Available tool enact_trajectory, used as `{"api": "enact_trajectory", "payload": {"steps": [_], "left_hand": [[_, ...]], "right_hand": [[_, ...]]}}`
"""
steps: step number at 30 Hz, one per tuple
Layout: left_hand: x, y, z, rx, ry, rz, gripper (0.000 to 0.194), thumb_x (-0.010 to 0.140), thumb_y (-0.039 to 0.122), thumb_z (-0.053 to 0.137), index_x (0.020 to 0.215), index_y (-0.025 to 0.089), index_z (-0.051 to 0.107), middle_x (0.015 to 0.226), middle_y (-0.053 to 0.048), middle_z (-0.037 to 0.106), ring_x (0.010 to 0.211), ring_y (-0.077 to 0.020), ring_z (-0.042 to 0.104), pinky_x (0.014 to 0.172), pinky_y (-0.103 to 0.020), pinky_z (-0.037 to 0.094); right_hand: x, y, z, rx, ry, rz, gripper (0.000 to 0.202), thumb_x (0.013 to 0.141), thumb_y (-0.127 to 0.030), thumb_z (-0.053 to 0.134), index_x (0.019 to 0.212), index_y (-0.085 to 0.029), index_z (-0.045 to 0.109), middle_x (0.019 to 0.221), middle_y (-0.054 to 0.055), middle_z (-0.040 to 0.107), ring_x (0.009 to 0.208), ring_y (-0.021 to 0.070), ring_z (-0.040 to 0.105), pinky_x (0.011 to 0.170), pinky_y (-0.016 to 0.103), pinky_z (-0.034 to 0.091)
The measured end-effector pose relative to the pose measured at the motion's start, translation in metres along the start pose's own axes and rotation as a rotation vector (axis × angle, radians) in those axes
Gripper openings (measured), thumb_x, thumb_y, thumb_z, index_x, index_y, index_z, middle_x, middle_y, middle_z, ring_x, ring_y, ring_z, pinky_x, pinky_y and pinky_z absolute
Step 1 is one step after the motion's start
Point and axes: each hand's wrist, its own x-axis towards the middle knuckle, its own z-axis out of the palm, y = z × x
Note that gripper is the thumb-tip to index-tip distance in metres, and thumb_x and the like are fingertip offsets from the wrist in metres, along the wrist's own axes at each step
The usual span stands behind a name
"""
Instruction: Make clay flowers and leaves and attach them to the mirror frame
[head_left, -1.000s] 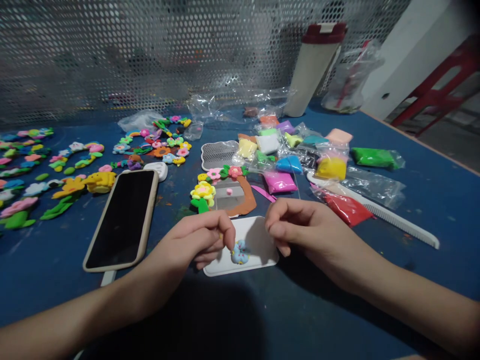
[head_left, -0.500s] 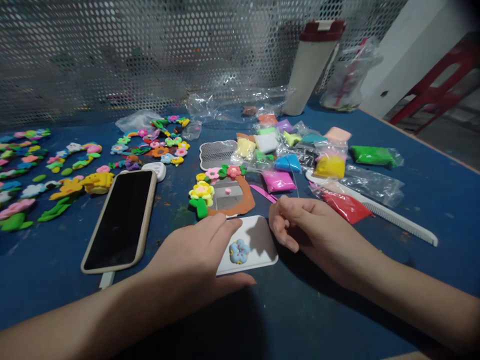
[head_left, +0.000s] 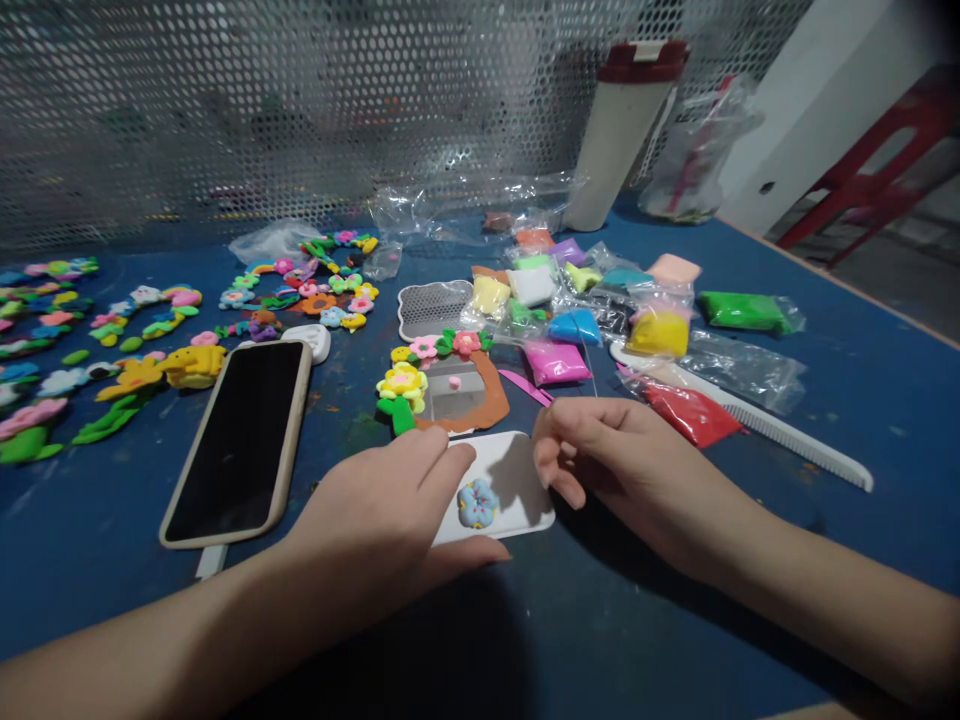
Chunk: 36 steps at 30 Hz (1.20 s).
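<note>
At the far left of the blue tabletop (head_left: 615,640) lay colourful clay flower decorations (head_left: 139,378), with a yellow clay figure (head_left: 195,367) at their right end. Next came the smartphone (head_left: 240,440), screen dark, a white case (head_left: 319,343) by its top corner.

The left hand (head_left: 375,510) reached over the left part of a white tray (head_left: 529,522), whose long side ran roughly left to right. Its fingers were parted from the thumb, fingers toward the far edge and thumb along the near one; how firmly they pressed could not be told.

Beyond the tray sat a small frame (head_left: 495,393), part brown clay, part flowers. The blue clay flower (head_left: 478,503) lay flat on the tray, just right of the gap between left thumb and fingers. Roundish, it showed no clear long axis. The left hand was the nearer; from the right fingertips the flower lay to the left and a little toward the person.

The right hand (head_left: 607,450) hung by the tray's right edge, its fingers curled in close to the thumb; whether they pinched anything could not be told. Behind it were a pink tool (head_left: 525,387) and bagged clay (head_left: 556,363), and farther right a red packet (head_left: 694,415) and a white comb (head_left: 802,447).
</note>
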Motion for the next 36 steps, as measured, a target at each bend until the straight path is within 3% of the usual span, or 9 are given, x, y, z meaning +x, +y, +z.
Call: {"api": "enact_trajectory", "payload": {"steps": [8, 14, 18, 23, 28, 32, 36], "left_hand": [[0.0014, -0.0005, 0.0002, -0.31, 0.023, -0.207, 0.041, 0.068, 0.062, 0.062, 0.074, 0.022, 0.06, 0.063, -0.002, 0.051, 0.062, -0.0216, 0.053, 0.048, -0.027, 0.03], [0.0025, -0.0006, 0.0032, -0.129, 0.084, -0.065, 0.042, 0.075, 0.062, 0.055, 0.079, 0.021, 0.061, 0.064, -0.003, 0.053, 0.05, -0.0178, 0.046, 0.045, -0.028, 0.022], [-0.0002, -0.0009, 0.0052, -0.011, 0.153, 0.004, 0.04, 0.08, 0.058, 0.051, 0.087, 0.02, 0.062, 0.07, -0.006, 0.058, 0.054, -0.019, 0.049, 0.047, -0.029, 0.026], [-0.0021, 0.0, 0.007, 0.007, 0.145, 0.024, 0.034, 0.083, 0.052, 0.051, 0.082, 0.02, 0.062, 0.065, -0.004, 0.055, 0.054, -0.0186, 0.048, 0.046, -0.029, 0.025], [-0.0032, 0.0012, 0.0062, 0.044, 0.129, 0.038, 0.041, 0.087, 0.054, 0.041, 0.085, 0.019, 0.062, 0.068, -0.004, 0.057, 0.056, -0.0188, 0.052, 0.046, -0.028, 0.032], [-0.0042, 0.0009, 0.005, 0.097, 0.116, 0.074, 0.051, 0.089, 0.058, 0.032, 0.099, 0.018, 0.061, 0.075, -0.005, 0.063, 0.061, -0.0203, 0.059, 0.047, -0.029, 0.038], [-0.0027, -0.0005, 0.0055, 0.079, 0.062, 0.071, 0.053, 0.085, 0.059, 0.043, 0.114, 0.017, 0.058, 0.08, -0.005, 0.066, 0.064, -0.0214, 0.063, 0.048, -0.028, 0.041]], "right_hand": [[0.0022, 0.004, -0.0014, 0.052, -0.008, 0.019, 0.037, 0.082, -0.047, 0.06, 0.07, -0.013, 0.068, 0.054, 0.0, 0.056, 0.05, 0.0084, 0.047, 0.054, 0.021, 0.039], [0.0016, 0.0068, -0.0012, 0.042, -0.013, 0.046, 0.049, 0.087, -0.054, 0.047, 0.08, -0.011, 0.071, 0.055, 0.002, 0.056, 0.052, 0.0095, 0.05, 0.055, 0.022, 0.04], [0.001, 0.0065, -0.0023, -0.015, -0.041, 0.031, 0.038, 0.087, -0.046, 0.053, 0.08, -0.012, 0.069, 0.061, 0.001, 0.055, 0.054, 0.0081, 0.046, 0.054, 0.021, 0.037], [0.0002, 0.0041, -0.0031, -0.068, -0.038, -0.006, 0.022, 0.08, -0.034, 0.065, 0.071, -0.014, 0.062, 0.07, 0.0, 0.055, 0.056, 0.0073, 0.044, 0.053, 0.02, 0.035], [-0.0013, 0.0035, -0.0028, -0.106, -0.058, -0.001, 0.015, 0.081, -0.023, 0.061, 0.07, -0.013, 0.063, 0.07, 0.001, 0.057, 0.057, 0.007, 0.045, 0.054, 0.02, 0.035], [-0.0002, 0.0045, -0.0033, -0.117, -0.055, 0.001, 0.013, 0.082, -0.024, 0.062, 0.082, -0.013, 0.069, 0.065, -0.001, 0.056, 0.057, 0.0065, 0.047, 0.055, 0.018, 0.036], [0.0011, 0.0052, -0.0043, -0.138, -0.074, 0.013, 0.012, 0.076, -0.024, 0.07, 0.084, -0.016, 0.072, 0.067, -0.001, 0.06, 0.056, 0.0054, 0.047, 0.054, 0.017, 0.036]]}}
